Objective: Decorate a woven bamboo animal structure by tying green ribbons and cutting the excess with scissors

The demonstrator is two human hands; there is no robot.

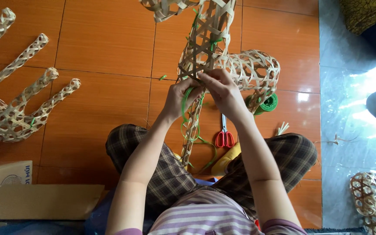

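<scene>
Item: woven bamboo frame [223, 48], open lattice, animal-like in outline, held upright over the tiled floor [105, 48] between the seated person's knees.

Left hand [182, 96]: closed around a green plastic strip [186, 114] at the frame's lower joint; the strip loops down toward the lap. Right hand [223, 92]: fingers pinched shut on the same joint and strip end, touching the frame just beside the left hand.

State of work, as judged: the frame's body and legs look fully woven, and green ties already sit higher up on it; the joint under the hands is being bound, with loose strip trailing (how many joints remain untied cannot be told).

Nearby: red-handled scissors [224, 135] on the floor just below the hands; green strip spool [266, 104] beside the frame's curved part; a second woven piece [11, 102] with four legs lying well apart at left; cardboard box [7, 174] at lower left; more lattice pieces [373, 198] at lower right.

Room: bare tiles lie between the frame and the left piece; the right is tighter, with spool and scissors close in.
</scene>
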